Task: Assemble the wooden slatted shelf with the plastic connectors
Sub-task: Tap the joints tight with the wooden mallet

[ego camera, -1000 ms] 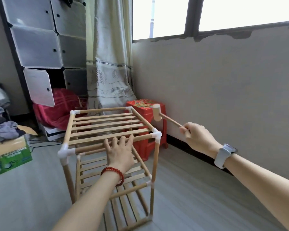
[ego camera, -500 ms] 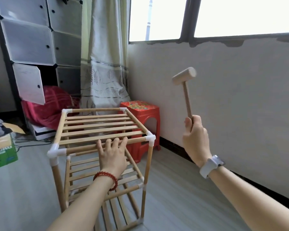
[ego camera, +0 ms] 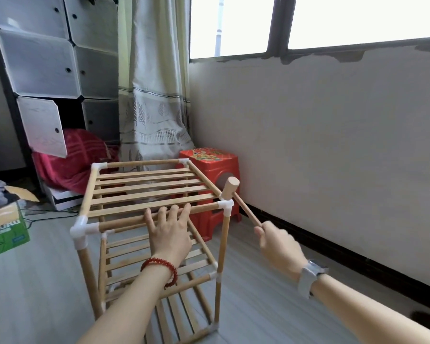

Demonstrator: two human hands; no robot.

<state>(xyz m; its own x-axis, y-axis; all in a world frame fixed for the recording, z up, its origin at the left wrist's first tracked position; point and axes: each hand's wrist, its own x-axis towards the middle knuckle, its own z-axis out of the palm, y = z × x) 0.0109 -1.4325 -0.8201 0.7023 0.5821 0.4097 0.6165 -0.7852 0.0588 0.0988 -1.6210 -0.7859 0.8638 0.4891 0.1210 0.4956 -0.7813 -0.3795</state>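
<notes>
The wooden slatted shelf (ego camera: pixel 147 189) stands upright on the grey floor (ego camera: pixel 35 281) in the lower middle of the frame, three slatted tiers joined at the corners by white plastic connectors. The left hand (ego camera: pixel 170 232) lies flat on the top tier's near rail, fingers (ego camera: pixel 174 212) straight and spread, their tips reaching over the rail onto the nearest slat; it grips nothing. The right hand (ego camera: pixel 279 247), right of centre, has its fingers curled round the lower end of the handle of a small wooden mallet (ego camera: pixel 230 188). The handle slants up and left from the fist, and the mallet's round head sits right at the top tier's near right corner connector (ego camera: pixel 225 206), touching or just above it; which of the two cannot be told. A red plastic stool (ego camera: pixel 209 160) stands just behind the shelf against the wall. A white cube cabinet (ego camera: pixel 47 58) fills the upper left, a patterned curtain (ego camera: pixel 154 95) beside it.
</notes>
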